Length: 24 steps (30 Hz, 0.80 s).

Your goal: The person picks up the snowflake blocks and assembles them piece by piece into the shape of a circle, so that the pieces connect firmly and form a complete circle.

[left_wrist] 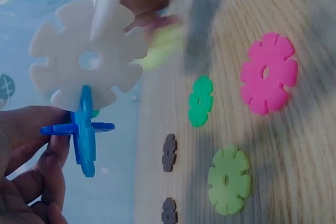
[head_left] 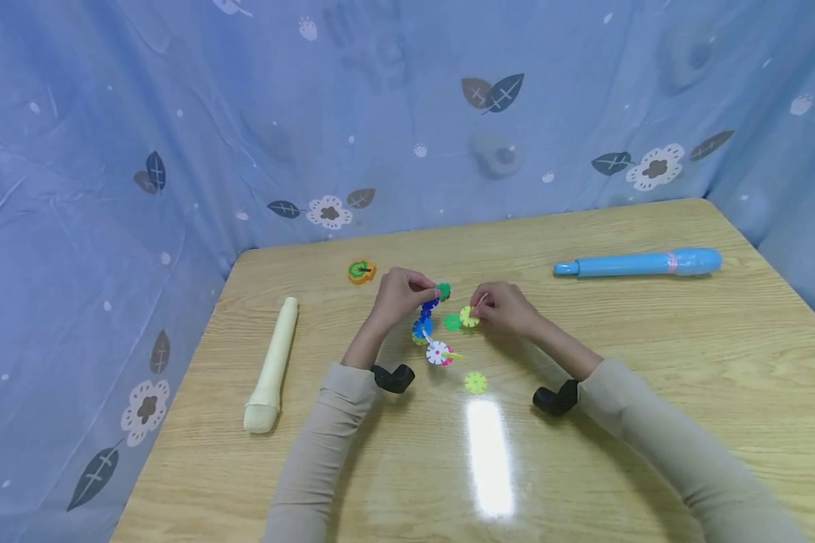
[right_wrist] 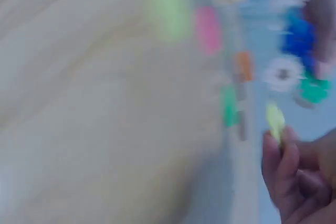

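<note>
My left hand [head_left: 401, 294] grips a chain of slotted plastic flower discs; green [head_left: 444, 289], dark blue, light blue [head_left: 422, 327] and white [head_left: 438, 352] ones show. In the left wrist view, a white disc [left_wrist: 63, 56] stands edgewise to a blue disc [left_wrist: 84, 135], slotted into it. A short way to the right, my right hand [head_left: 505, 308] pinches a yellow-green disc [right_wrist: 275, 119] between thumb and fingers. Below the hands lie loose discs: green [left_wrist: 201, 101], pink [left_wrist: 269, 73], yellow-green [left_wrist: 229, 180] and two dark brown ones [left_wrist: 169, 152].
A cream microphone-shaped object [head_left: 272, 366] lies at the left of the wooden table [head_left: 407, 467]. At the back right is a blue microphone-shaped object [head_left: 638, 262]. A small orange-and-green tree-shaped piece [head_left: 361, 271] sits behind my left hand. A patterned blue curtain [head_left: 407, 136] hangs behind.
</note>
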Each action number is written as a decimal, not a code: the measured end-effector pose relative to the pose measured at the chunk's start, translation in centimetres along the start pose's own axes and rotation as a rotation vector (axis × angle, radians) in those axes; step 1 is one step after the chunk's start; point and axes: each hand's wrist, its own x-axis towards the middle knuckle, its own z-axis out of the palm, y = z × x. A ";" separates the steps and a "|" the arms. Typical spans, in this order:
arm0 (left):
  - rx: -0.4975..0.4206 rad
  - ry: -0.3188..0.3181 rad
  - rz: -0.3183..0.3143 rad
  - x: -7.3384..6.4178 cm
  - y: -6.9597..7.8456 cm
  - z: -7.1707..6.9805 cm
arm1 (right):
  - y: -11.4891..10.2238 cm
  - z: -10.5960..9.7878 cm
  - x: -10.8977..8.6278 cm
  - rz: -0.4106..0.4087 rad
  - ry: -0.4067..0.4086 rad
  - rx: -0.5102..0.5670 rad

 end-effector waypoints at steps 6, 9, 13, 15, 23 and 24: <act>0.018 0.007 0.025 0.0 0.3 0.6 | -1.1 -1.7 1.0 0.198 0.135 0.437; 0.020 0.007 0.041 -0.1 0.6 0.6 | -1.4 -2.0 1.2 0.217 0.120 0.477; 0.032 0.011 0.057 -0.2 1.0 0.6 | -1.6 -2.3 1.3 0.218 0.116 0.475; 0.041 0.014 0.068 -0.3 1.1 0.6 | -1.7 -2.4 1.4 0.214 0.115 0.475; 0.033 0.088 0.097 -0.4 1.4 1.3 | -2.4 -2.5 1.4 0.266 0.119 0.535; 0.032 0.105 0.106 -0.5 1.4 1.4 | -2.4 -2.5 1.5 0.269 0.117 0.537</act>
